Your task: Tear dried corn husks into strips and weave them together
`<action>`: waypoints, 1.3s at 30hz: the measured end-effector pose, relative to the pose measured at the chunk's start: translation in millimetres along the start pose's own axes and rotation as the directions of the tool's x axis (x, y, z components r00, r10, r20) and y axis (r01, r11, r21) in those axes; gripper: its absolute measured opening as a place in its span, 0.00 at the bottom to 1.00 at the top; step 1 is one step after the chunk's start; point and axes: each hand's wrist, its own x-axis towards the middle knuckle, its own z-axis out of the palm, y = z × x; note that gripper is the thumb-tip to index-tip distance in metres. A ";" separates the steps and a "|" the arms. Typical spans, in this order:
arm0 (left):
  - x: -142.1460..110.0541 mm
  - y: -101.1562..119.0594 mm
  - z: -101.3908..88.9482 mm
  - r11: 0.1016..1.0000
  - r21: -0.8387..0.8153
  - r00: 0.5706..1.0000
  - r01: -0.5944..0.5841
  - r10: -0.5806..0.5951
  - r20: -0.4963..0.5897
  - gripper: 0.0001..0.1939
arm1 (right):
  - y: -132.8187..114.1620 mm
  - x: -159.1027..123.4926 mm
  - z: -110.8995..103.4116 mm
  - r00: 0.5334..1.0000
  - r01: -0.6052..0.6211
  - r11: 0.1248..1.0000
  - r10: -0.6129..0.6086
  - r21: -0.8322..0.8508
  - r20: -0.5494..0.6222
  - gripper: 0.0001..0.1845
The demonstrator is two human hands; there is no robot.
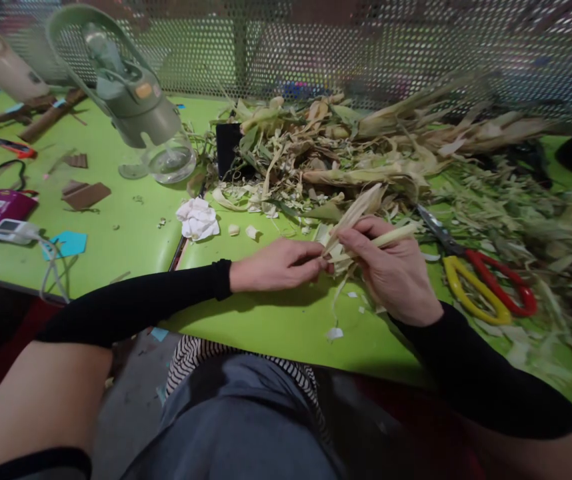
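Note:
Both my hands work over the green table [276, 327] near its front edge. My left hand [276, 265] is closed in a pinch on the lower end of a bundle of pale corn husk strips [353, 215]. My right hand [391, 267] is closed around the same husk strips from the right, with one strip sticking out to the right past its fingers. Small husk scraps [335, 333] lie on the table below my hands.
A large heap of dried corn husks [381, 150] fills the back and right. Scissors with red and yellow handles [481, 283] lie right of my hands. A crumpled white paper [197, 219], a clear bottle with a green lid [131, 93] and a metal mesh wall [366, 53] stand behind.

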 end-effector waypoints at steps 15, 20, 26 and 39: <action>3.7 -9.8 13.7 0.667 -0.736 0.968 0.112 -0.241 -0.072 0.12 | -10.0 2.4 -0.3 0.997 0.036 0.972 -0.021 -0.232 0.070 0.21; 1.9 -4.8 12.5 0.774 -0.624 0.960 0.112 -0.247 -0.134 0.12 | -9.3 -4.8 8.2 0.994 0.110 0.910 -0.102 -0.399 0.041 0.20; 0.6 2.7 18.4 0.856 -0.516 0.938 0.031 -0.204 -0.282 0.09 | -5.5 -9.7 13.6 0.995 0.088 0.939 -0.101 -0.334 -0.025 0.18; -4.6 8.2 12.4 0.885 -0.465 0.957 -0.040 -0.101 -0.273 0.10 | -13.4 -14.4 14.6 0.993 -0.044 0.999 0.045 0.013 -0.107 0.18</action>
